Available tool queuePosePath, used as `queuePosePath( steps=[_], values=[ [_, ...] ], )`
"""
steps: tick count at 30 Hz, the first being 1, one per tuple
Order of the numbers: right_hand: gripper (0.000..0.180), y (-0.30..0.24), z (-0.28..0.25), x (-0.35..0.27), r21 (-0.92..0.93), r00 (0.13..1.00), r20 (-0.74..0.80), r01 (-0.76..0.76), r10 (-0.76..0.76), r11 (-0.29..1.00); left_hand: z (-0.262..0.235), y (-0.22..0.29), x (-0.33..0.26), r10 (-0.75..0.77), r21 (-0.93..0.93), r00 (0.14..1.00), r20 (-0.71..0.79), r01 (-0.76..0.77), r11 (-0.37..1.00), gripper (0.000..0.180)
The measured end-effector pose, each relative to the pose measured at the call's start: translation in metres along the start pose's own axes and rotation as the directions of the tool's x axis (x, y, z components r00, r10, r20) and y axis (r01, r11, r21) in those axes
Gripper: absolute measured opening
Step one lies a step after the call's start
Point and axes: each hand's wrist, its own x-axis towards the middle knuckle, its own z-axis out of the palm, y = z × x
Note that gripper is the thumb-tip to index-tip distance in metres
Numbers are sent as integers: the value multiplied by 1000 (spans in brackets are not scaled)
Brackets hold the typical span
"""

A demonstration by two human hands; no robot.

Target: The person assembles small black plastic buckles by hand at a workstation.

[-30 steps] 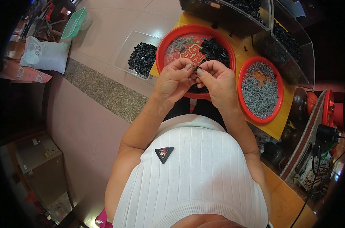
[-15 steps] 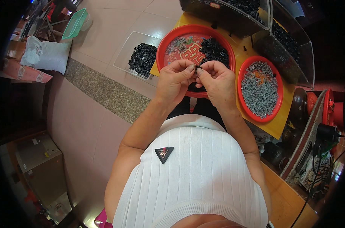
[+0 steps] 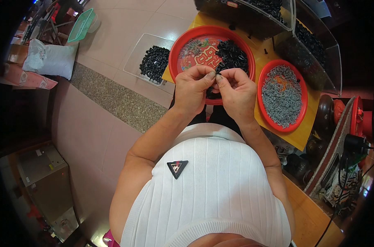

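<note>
My left hand (image 3: pixel 193 88) and my right hand (image 3: pixel 238 92) meet over the near side of a round red tray (image 3: pixel 173 49). Both are closed in a pinch, thumb tips almost touching. A small black part is held between the fingertips, mostly hidden by them. Beyond my fingers, a heap of black plastic parts (image 3: pixel 233 55) lies on the tray's right side. Some small grey screws (image 3: pixel 193 46) rest at its far left. To the right, an oval red tray (image 3: pixel 304 96) bears a wide layer of grey screws (image 3: pixel 281 105).
Both trays stand on a yellow board (image 3: pixel 257 43). Two clear bins of black parts, a rear bin (image 3: pixel 252 16) and a right bin (image 3: pixel 331 61), edge it. A clear box (image 3: pixel 133 53) with black pieces (image 3: pixel 154 61) sits on the floor at left, with a white sack (image 3: pixel 51 59) farther left.
My hands have shifted very slightly, and my fingertips now cover more of the small black part. The trays and bins stay where they were.
</note>
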Motion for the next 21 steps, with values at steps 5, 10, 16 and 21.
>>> queuePosePath(
  steps=[5, 10, 16, 21],
  values=[
    [5, 9, -4, 6, -67, 998, -11, 53, -54, 996, 1, -10, 5, 39, 22, 998, -49, -38, 999, 3],
    [4, 12, -15, 21, 126, 998, 40, -56, 52, 990, -2, -15, 21, 34, 48, 999, -22, -33, 998, 8],
    [4, 9, -48, 21, 159, 994, -25, -97, 102, 983, -32, 9, 54, 180, 647, 984, -1, -137, 750, 17],
    [5, 13, -59, 21, 210, 989, -12, -139, 145, 968, -41, 18, 57, 113, 928, 967, 228, -251, 274, 14]
  ],
)
